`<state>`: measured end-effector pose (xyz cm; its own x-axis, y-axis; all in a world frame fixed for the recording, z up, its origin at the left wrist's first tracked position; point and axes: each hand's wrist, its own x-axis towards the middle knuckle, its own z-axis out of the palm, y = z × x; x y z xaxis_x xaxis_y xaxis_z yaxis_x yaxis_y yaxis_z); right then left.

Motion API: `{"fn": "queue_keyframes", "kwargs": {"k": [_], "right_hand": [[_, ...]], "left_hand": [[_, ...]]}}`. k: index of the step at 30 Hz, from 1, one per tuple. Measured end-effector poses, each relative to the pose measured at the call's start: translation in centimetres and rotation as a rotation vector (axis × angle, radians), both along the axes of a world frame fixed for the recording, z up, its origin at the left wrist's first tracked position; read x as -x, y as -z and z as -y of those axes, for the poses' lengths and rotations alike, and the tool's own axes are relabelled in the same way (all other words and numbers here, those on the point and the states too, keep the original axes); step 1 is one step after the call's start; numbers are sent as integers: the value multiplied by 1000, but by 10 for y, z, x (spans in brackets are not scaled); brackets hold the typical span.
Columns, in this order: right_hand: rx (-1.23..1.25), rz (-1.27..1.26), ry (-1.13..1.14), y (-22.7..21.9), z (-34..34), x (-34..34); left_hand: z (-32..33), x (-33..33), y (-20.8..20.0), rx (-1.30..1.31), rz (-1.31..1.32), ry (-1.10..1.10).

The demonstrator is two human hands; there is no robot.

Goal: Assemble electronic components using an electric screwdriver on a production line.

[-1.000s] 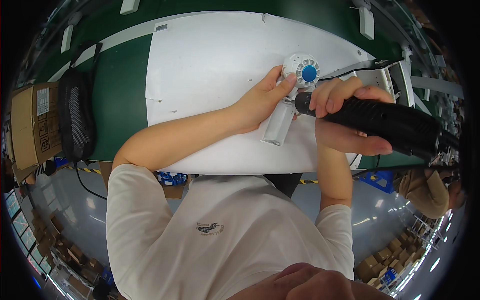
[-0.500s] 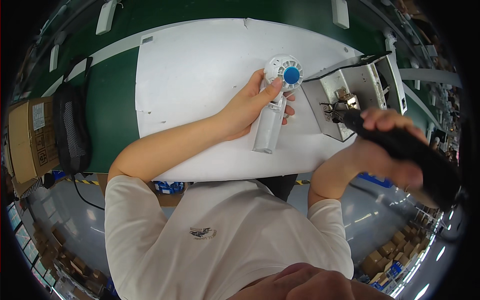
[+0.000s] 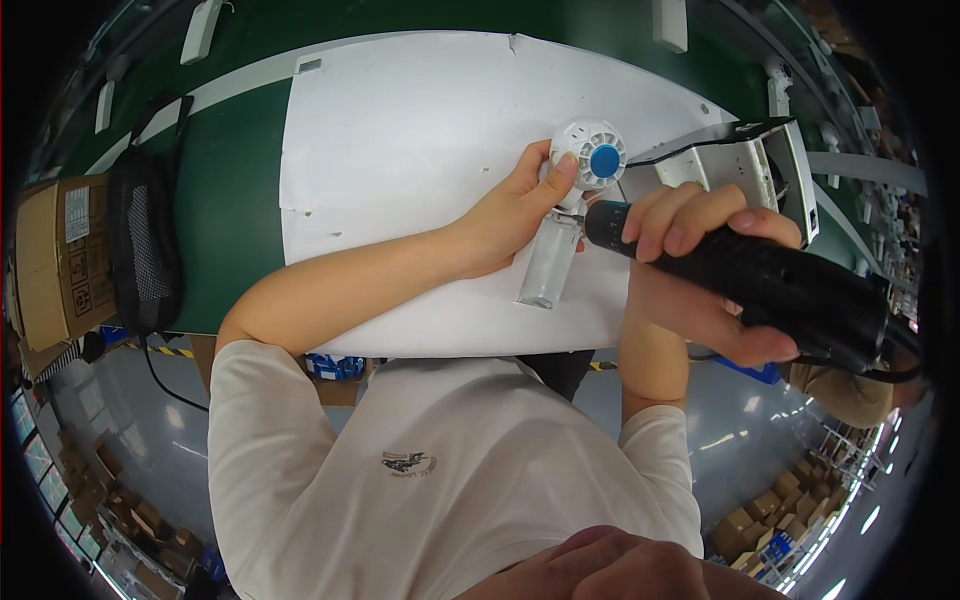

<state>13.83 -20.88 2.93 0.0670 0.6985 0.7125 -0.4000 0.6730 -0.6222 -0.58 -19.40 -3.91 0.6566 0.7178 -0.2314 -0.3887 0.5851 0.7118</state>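
Note:
A white handheld fan point(image 3: 603, 160) with a round grilled head and a blue centre lies in my left hand point(image 3: 510, 215). My thumb presses on the edge of its head, and the fingers go behind it. The fan's pale, open-looking handle point(image 3: 546, 262) points down toward me. My right hand point(image 3: 685, 305) is wrapped round a thick black electric screwdriver point(image 3: 790, 290). The screwdriver's front end is at the joint between fan head and handle; whether the bit touches a screw is too small to tell.
Behind my right hand stands a metal bracket box point(image 3: 740, 165), partly hidden. A white sheet point(image 3: 390, 130) covers the green table point(image 3: 225, 210). At the left are a black mesh bag point(image 3: 145, 240) and a cardboard box point(image 3: 60, 260). A black cable point(image 3: 890, 375) trails from the screwdriver.
My right hand has brought the screwdriver leftward from the metal box to the fan's neck. My left hand keeps hold of the fan; the view has shifted slightly.

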Motion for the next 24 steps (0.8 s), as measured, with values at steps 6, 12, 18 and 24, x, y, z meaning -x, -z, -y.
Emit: {"fn": "queue_keyframes", "kwargs": {"k": [6,12,18,24], "right_hand": [[30,-32,-40,4,-5,0],[43,-49,-18,8,-3,4],[21,-45,-23,17,-3,15],[119,274,591,52,-10,16]], "left_hand": [[-1,-2,-2,24,8,-10],[1,-1,-1,27,20,-5],[7,3,7,11,-82,-60],[6,-7,3,-41,-203,-37]]}}
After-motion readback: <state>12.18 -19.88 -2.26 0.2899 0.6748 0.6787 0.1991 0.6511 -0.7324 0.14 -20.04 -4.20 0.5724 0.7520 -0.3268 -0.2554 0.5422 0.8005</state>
